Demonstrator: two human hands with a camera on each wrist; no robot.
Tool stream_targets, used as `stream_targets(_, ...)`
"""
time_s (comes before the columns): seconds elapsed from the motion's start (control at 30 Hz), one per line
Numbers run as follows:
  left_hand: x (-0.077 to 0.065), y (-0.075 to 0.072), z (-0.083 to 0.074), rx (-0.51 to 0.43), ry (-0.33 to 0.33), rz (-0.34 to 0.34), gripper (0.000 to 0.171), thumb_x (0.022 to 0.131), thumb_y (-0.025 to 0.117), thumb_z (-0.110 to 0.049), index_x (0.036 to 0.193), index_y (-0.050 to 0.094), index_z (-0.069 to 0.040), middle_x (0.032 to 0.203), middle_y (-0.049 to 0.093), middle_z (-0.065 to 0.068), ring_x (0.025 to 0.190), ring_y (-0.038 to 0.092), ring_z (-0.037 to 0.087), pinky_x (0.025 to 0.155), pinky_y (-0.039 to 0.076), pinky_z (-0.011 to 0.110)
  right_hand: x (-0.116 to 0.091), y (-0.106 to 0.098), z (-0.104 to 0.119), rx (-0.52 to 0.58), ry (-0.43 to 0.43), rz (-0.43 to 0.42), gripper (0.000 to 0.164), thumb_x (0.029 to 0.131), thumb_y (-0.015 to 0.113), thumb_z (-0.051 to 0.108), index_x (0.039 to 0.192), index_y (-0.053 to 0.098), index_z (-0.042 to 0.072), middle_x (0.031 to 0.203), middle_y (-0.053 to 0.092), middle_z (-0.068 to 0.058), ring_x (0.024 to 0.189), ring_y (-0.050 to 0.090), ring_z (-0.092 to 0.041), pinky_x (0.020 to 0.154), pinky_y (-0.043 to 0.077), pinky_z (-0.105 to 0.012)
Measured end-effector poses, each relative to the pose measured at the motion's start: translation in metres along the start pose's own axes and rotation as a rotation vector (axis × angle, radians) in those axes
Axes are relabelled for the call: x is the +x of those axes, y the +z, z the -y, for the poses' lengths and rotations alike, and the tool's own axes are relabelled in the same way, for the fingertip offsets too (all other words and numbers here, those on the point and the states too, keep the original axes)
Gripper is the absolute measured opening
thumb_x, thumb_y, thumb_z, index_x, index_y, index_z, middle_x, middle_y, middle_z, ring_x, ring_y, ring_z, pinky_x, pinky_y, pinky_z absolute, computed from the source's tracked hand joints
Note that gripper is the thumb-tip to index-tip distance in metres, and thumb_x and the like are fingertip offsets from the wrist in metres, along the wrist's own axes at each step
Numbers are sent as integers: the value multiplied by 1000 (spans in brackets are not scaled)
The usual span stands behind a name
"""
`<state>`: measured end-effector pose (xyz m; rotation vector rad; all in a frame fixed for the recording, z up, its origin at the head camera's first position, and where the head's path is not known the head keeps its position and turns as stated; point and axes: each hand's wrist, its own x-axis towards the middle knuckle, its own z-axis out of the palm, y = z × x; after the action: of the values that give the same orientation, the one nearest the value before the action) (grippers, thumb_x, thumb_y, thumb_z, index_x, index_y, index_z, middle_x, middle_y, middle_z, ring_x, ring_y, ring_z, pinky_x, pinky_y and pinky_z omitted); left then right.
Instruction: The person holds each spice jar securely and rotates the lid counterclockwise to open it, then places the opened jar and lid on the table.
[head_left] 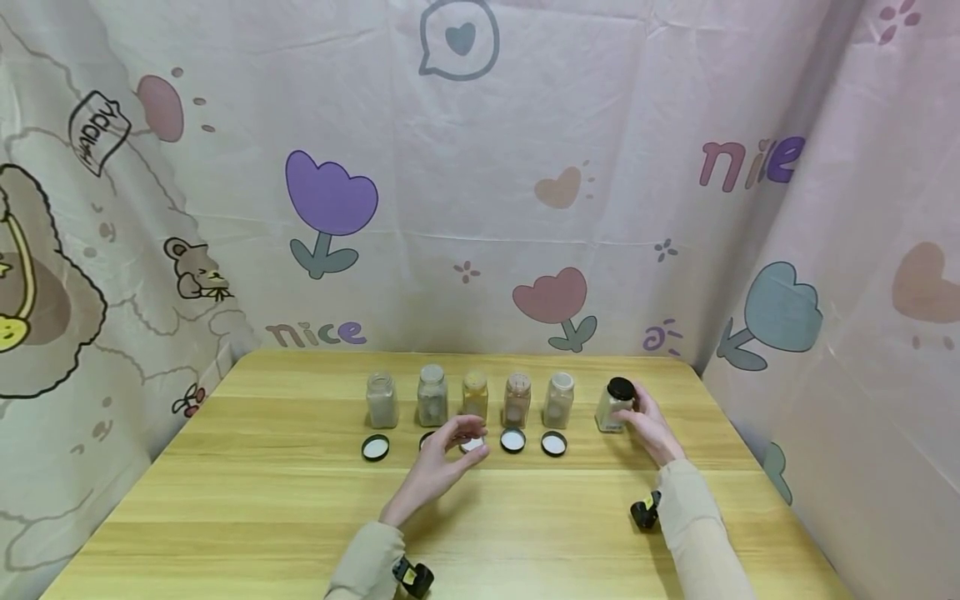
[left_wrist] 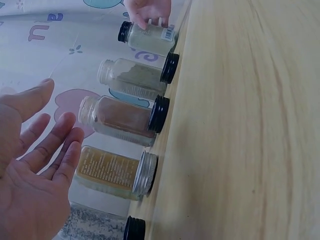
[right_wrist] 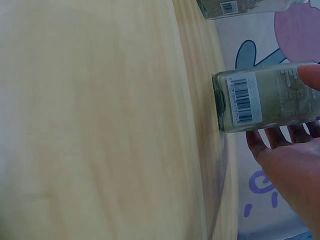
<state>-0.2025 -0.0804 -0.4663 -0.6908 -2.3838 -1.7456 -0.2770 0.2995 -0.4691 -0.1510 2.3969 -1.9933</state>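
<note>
My right hand grips a glass spice jar with a black lid at the right end of a row. In the right wrist view the fingers and thumb lie around this jar, and a barcode label shows near its base. My left hand hovers before the middle of the row, fingers loosely bent and holding nothing. It partly hides two lids. Several uncapped jars stand to the left, among them one with yellow powder and one with pinkish-brown powder.
A lid lies in front of each uncapped jar, such as the black-rimmed lid at the left and another lid at the right. One silver lid stands out in the left wrist view. A printed curtain hangs behind the wooden table.
</note>
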Motion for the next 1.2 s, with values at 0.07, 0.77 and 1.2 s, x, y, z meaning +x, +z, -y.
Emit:
stream_targets(0.07,0,0,1,0,3,1,40,95,71,-20,130,58,-5,123,68,19,117,64,29,107,53,45,-2,0,0,3,3,8,68,87,58,-7,148,28,-7,131,45,8,145,28,-25,128,18,-46)
stream_targets(0.77,1,-1,4,-10,-28,19,44,95,70,-19,133,56,0,124,68,19,117,63,30,107,53,41,-39,-5,2,-118,-93,290,67,83,74,1,138,39,-13,124,63,10,111,59,7,96,51,-14)
stream_targets(1.2,0,-1,4,-31,-20,22,43,95,70,-13,133,56,1,124,67,22,117,63,30,105,53,48,-47,43,12,-154,-224,404,58,78,81,4,127,51,-7,119,64,2,109,61,1,95,54,-20)
